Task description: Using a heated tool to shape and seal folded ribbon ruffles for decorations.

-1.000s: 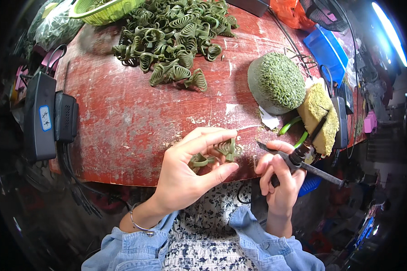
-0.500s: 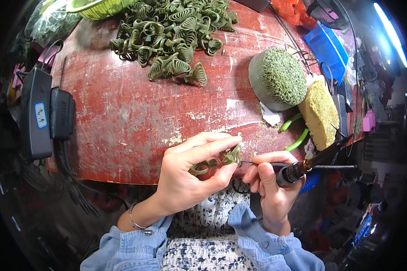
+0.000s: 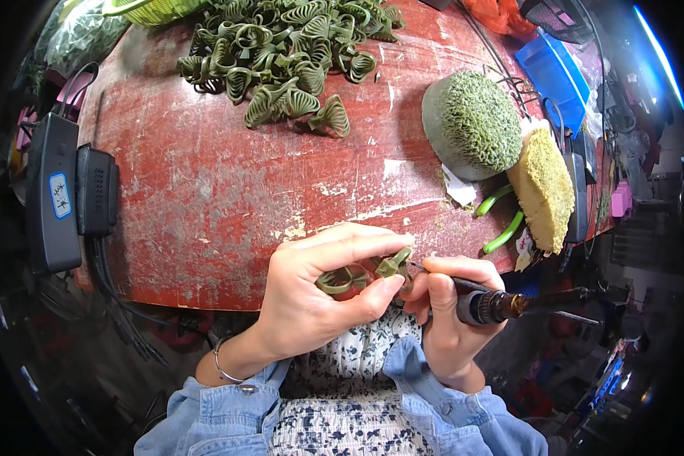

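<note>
At the table's near edge, my left hand [image 3: 300, 285] pinches a green curled, ribbed piece [image 3: 391, 262] between thumb and fingers. A second green loop [image 3: 338, 281] shows inside the same palm. Closed around a pen-like tool [image 3: 501, 306] with a dark ribbed collar, my right hand [image 3: 456, 323] points its thin dark tip at the piece. Whether the tip touches it I cannot tell. The tool's far end is blurred, and a thin rod sticks out beside it. Similar green curled pieces [image 3: 289, 53] lie heaped at the far side of the table.
On the red worn table [image 3: 205, 205], a round green-topped foam block [image 3: 475, 125] and a yellow sponge block [image 3: 543, 190] stand at right, with green tool handles [image 3: 503, 233] beside them. A blue bin [image 3: 553, 83] is farther back. Black boxes with cables [image 3: 97, 190] line the left edge.
The tool has swung in my right hand, its rear end now lower and farther right. The green piece has turned slightly between my left fingers. The view has shifted a little.
</note>
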A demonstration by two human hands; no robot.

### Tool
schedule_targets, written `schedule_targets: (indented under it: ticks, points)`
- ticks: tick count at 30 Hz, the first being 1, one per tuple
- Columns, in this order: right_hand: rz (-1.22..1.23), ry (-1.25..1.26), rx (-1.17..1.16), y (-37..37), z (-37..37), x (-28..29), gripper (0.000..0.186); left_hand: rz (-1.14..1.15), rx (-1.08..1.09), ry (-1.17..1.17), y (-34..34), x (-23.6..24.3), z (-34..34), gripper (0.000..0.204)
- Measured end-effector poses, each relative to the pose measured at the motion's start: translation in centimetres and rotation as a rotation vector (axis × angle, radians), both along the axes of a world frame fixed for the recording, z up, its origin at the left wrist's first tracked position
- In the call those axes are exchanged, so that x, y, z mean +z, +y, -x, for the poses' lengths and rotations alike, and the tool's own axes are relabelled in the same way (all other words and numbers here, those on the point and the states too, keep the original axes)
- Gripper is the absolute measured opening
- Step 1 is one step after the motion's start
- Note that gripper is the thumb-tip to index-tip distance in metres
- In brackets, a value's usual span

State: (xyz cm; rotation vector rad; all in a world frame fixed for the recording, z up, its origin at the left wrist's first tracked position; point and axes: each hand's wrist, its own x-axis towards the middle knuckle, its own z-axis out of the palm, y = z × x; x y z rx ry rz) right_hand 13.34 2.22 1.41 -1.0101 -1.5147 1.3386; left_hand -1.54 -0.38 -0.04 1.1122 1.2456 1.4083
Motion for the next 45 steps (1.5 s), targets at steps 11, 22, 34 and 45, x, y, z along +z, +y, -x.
schedule_targets:
  ticks: [11,22,34,45]
  points:
    - [-0.175,-0.006,0.045,-0.3,-0.3,-0.7,0.016,-0.023,-0.011,-0.041,-0.1,-0.3,0.1,0.026]
    - [-0.083,0.086,-0.053,-0.8,-0.1,-0.1,0.013,-0.02,-0.072,-0.058,-0.3,-0.4,0.2,0.025]
    - [0.318,0.077,-0.089,-0.8,0.4,1.7,0.014,-0.108,0.063,-0.076,-0.6,-0.3,-1.2,0.051]
    - [0.516,0.111,0.062,0.0,-0.4,2.2,0.012,0.099,0.092,-0.02,-1.1,0.5,-0.1,0.042]
